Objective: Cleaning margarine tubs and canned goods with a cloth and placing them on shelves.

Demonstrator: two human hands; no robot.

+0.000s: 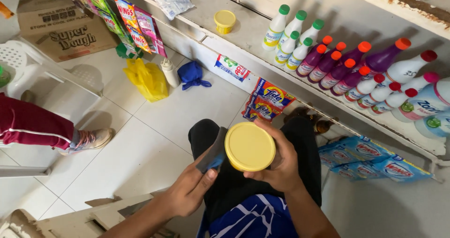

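My right hand (280,163) grips a round yellow tub (250,146) with a yellow lid, held over my lap. My left hand (190,189) holds a dark grey and blue cloth (214,152) pressed against the tub's left side. I am seated, with black trousers and a blue garment below the hands. A second small yellow tub (225,20) stands on the white shelf (243,34) at the back.
The shelf carries rows of white bottles with green caps (291,34), purple bottles with orange caps (342,62) and white bottles with red caps (398,85). Sachet packs hang from its edge. A yellow bag (147,78), blue cloth bundle (191,74), cardboard box (63,29) and another person's leg (42,128) occupy the tiled floor.
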